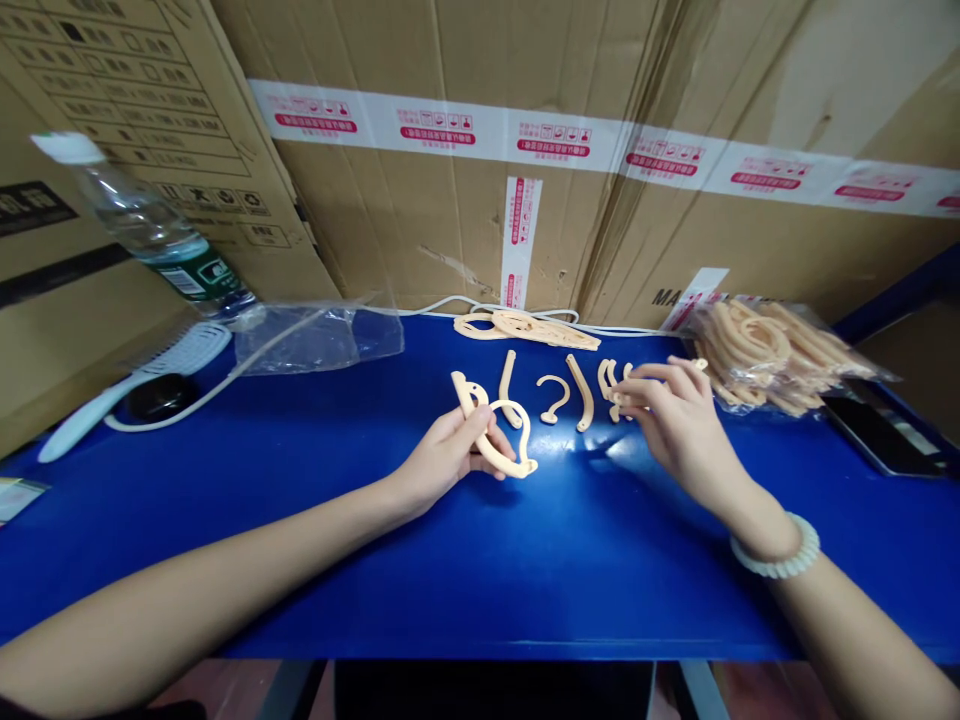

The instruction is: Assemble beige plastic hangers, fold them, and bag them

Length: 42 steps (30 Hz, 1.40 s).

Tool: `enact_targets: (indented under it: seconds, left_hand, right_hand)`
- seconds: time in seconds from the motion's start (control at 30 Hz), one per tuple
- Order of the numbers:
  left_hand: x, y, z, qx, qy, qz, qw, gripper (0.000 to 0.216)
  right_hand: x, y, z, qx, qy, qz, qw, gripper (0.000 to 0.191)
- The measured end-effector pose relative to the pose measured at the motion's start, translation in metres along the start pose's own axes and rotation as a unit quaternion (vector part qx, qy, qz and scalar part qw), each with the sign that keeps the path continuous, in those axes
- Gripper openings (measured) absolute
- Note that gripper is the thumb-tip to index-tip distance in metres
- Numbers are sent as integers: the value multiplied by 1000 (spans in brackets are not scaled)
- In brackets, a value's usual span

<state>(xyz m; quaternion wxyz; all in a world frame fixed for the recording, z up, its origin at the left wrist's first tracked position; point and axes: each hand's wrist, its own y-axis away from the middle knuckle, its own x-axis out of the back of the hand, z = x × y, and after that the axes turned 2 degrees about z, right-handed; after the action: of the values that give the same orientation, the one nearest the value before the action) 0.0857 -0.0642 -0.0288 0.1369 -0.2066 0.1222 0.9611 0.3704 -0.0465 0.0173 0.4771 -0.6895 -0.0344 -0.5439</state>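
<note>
My left hand [450, 455] is closed on a beige curved plastic frame piece [501, 440], holding it just above the blue table [480, 560]. My right hand [671, 415] pinches a small beige plastic piece [613, 385] at the right end of a row of loose beige hooks [559, 392] lying on the table. A white beaded bracelet [780, 555] sits on my right wrist.
A stack of beige frames [525, 328] lies at the back. A clear bag of beige pieces [772, 355] sits right, beside a dark phone [877, 430]. Left: empty plastic bag [315, 335], water bottle [142, 225], white fan [135, 385]. Cardboard boxes [525, 150] wall the rear.
</note>
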Motion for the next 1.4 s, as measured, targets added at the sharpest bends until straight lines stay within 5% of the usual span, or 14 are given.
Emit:
enact_targets:
  seconds: [0.3,0.67,0.97,1.23,1.4]
  left_hand:
    - [1,-1,1,4,17,-8,1000,48]
    - [4,-2,-2,-4,25,-19,1000,42]
    - [1,0,3,-2,26,-14,1000,42]
    - [4,-1,3,-19,58,-24,998,14]
    - [1,0,-3,-49,2,-2,999,24]
  right_hand:
    - [-17,9,6,-2,-48,-141,989,24]
    - [-23,12,5,-22,-95,-164,982,37]
    - [-20,8,-7,2,-49,-174,984,35]
    - [-20,5,-8,28,-36,-200,979,29]
    - [-17,4,-11,16,-59,-171,983,28]
